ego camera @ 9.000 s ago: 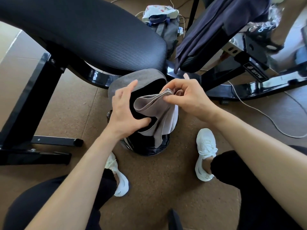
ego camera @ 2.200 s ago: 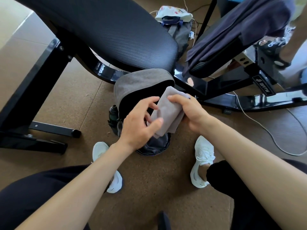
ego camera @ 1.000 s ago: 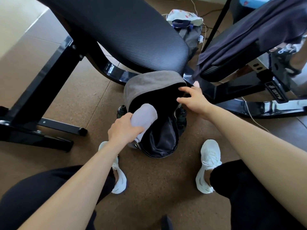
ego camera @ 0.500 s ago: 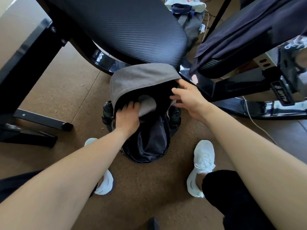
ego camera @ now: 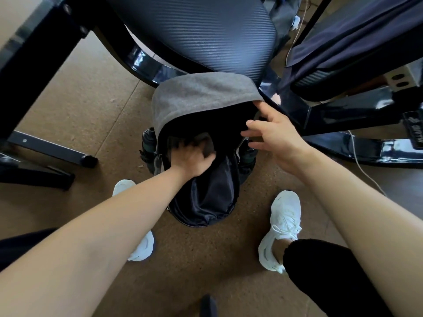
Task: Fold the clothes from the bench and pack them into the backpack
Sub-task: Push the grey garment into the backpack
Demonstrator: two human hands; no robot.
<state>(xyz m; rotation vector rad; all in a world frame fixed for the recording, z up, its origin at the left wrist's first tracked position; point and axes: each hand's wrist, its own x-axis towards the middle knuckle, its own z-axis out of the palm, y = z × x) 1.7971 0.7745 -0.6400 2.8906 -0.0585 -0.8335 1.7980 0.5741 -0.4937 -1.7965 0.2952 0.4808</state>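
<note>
Inside backpack (ego camera: pixel 201 97): grey cloth (ego camera: pixel 206 144) between left hand (ego camera: pixel 192 160) fingers (ego camera: pixel 179 148), thumb.

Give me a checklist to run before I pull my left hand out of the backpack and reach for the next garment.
1. Backpack mouth held open: ok; the right hand touches its rim.
2. Gray cloth inside: ok; it sits below the rim under the left hand.
3. Cloth neatly folded: cannot tell; hand and shadow hide it.
4. Backpack upright on the floor: ok.
5. Bench emptied: not ok; a dark blue garment lies on it.
</note>
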